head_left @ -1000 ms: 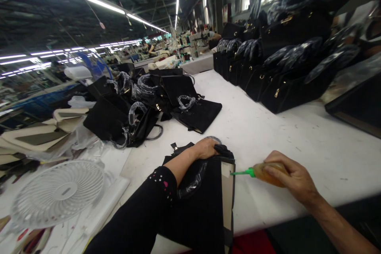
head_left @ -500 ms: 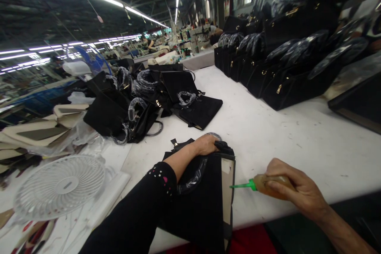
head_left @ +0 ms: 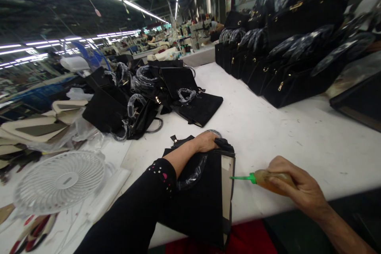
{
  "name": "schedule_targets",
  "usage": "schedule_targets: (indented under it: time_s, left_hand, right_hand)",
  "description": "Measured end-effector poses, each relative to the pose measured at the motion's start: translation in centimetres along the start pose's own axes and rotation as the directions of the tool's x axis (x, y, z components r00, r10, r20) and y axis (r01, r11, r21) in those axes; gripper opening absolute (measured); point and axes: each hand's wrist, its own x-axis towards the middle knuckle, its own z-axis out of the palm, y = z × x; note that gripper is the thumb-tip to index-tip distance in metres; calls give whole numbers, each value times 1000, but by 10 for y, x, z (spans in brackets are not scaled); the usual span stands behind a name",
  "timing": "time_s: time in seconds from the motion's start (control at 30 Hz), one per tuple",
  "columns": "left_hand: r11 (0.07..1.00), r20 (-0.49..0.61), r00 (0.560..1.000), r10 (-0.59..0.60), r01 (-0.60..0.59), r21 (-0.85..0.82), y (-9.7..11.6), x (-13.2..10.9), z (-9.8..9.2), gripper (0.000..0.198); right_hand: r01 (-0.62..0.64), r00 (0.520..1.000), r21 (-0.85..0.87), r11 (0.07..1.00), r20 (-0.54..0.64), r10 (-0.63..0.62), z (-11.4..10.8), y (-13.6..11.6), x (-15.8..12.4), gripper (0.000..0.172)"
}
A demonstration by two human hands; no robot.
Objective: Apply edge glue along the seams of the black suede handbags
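Observation:
A black bag (head_left: 198,202) lies at the near edge of the white table, a beige strip (head_left: 226,186) exposed along its right side. My left hand (head_left: 206,141) is closed on the bag's far end, fingers partly hidden by black fabric. Beneath my left forearm is a plastic-wrapped handle (head_left: 195,176). My right hand (head_left: 293,182) is wrapped round an amber squeeze bottle (head_left: 272,181) with a green nozzle (head_left: 242,177). The nozzle points left, its tip at the right edge of the beige strip.
Black bags (head_left: 119,107) are heaped at the left back, and more bags (head_left: 291,83) stand in rows at the right. A white fan (head_left: 64,180) and red-handled tools (head_left: 35,232) are at the left. Behind is a blue fan (head_left: 95,57).
The nozzle tip has moved slightly up along the bag's beige strip, away from me. My left hand stays on the bag's far end. The camera view has shifted slightly.

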Motion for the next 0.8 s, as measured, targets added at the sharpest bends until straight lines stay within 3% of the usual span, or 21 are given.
schedule_targets:
  time_s: [0.17,0.3,0.47,0.6,0.73,0.8]
  left_hand:
    - [1000,-5,1000,-5,5,11,0,2,1,10]
    - [1000,-10,1000,-9,9,25,0,2,1,9]
    - [999,-10,1000,-8,9,33,0,2,1,9]
    - [999,-11,1000,-2,2,35,1,1,1,9]
    - [1000,-22,1000,6,-5,24,1,1,2,12]
    - [1000,-22,1000,14,-14,16,1,0,2,11]
  right_hand:
    - [-3,1000,-4,1000,-25,3,2,-6,-7,8]
    - [-22,991,76,997,136,11,1,-13,-11,8]
    - [-15,1000,-6,1000,-20,15,2,-18,-11,13]
    - [30,988,88,996,151,-43,5,-24,-15,20]
    - [45,999,-10,999,20,-45,6,-29,-19,22]
    - [48,997,-9,999,64,-47,5,-31,-21,21]
